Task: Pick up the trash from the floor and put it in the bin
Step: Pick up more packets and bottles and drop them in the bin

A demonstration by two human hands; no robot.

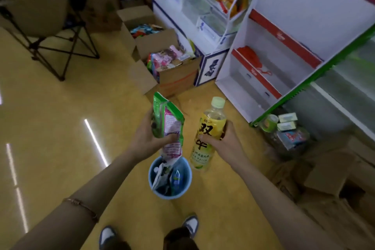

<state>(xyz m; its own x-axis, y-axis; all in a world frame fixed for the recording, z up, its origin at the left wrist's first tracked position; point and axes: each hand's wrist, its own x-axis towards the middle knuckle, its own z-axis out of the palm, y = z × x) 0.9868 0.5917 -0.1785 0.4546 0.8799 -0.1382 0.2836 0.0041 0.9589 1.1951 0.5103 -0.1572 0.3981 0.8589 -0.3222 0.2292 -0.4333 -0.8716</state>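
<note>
A yellow shop floor (50,128) fills the view, with white display shelves (284,46) at 2 o'clock, open cardboard boxes (176,75) of snacks at 12 o'clock and a folding chair (40,16) at 10 o'clock. The small blue bin (151,180) stands on the floor just ahead of the person's shoes (107,235), at 6 o'clock from the 2 hands, and already holds wrappers and what looks like a bottle.

The left hand (144,140) grasps a green and pink snack bag (168,126) around its middle, thumb across the front. The bag hangs upright, and its lower end lines up with the bin's mouth, so loosening the fingers would probably drop it straight in.

The right hand (225,142) is wrapped round a yellow drink bottle (207,134), cap on and tipped toward 12 o'clock. Its base sits off the rim at the bin's 2 o'clock, so it likely needs a short move toward 8 o'clock before letting go.

Both pieces of trash are off the floor and not yet binned.
</note>
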